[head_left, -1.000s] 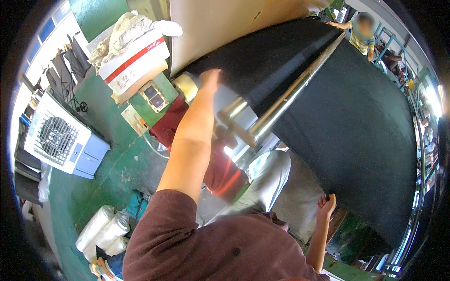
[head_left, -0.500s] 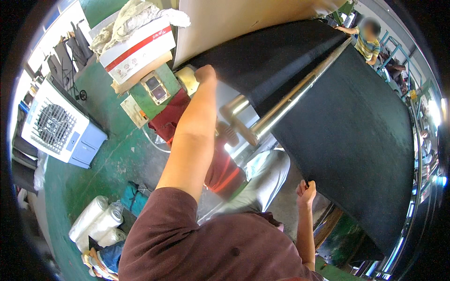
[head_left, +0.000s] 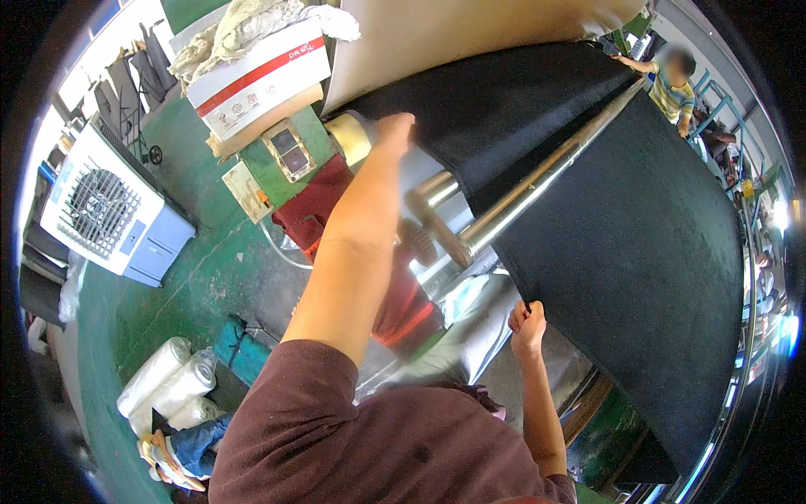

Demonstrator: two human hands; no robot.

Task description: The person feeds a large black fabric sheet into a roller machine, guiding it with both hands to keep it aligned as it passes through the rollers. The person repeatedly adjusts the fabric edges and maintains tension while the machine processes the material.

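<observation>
A wide black sheet of fabric (head_left: 621, 218) runs over a shiny metal roller (head_left: 558, 172) and slopes down toward the right. Its far stretch (head_left: 520, 92) lies under a big pale roll (head_left: 470, 29). At that stretch's left corner, my left hand (head_left: 393, 133) is closed on the fabric edge, my arm reaching far forward; the fingertips are turned away and slightly blurred. Lower down, my right hand (head_left: 528, 326) pinches the sheet's near left edge between thumb and curled fingers. Between my hands are the roller's end bracket (head_left: 441, 231) and a gear (head_left: 416, 242).
A co-worker (head_left: 672, 88) stands at the machine's far right end, one hand near the fabric. Left of my arm are a green machine housing (head_left: 315, 139) with a control box and a white carton (head_left: 260, 88) topped with cloth. An air cooler (head_left: 113, 206) and plastic-wrapped rolls (head_left: 164, 378) stand on the floor.
My right hand has moved up along the fabric edge, closer to the roller. My left hand has shifted slightly right, still at the far edge. The whole view has swung a little.
</observation>
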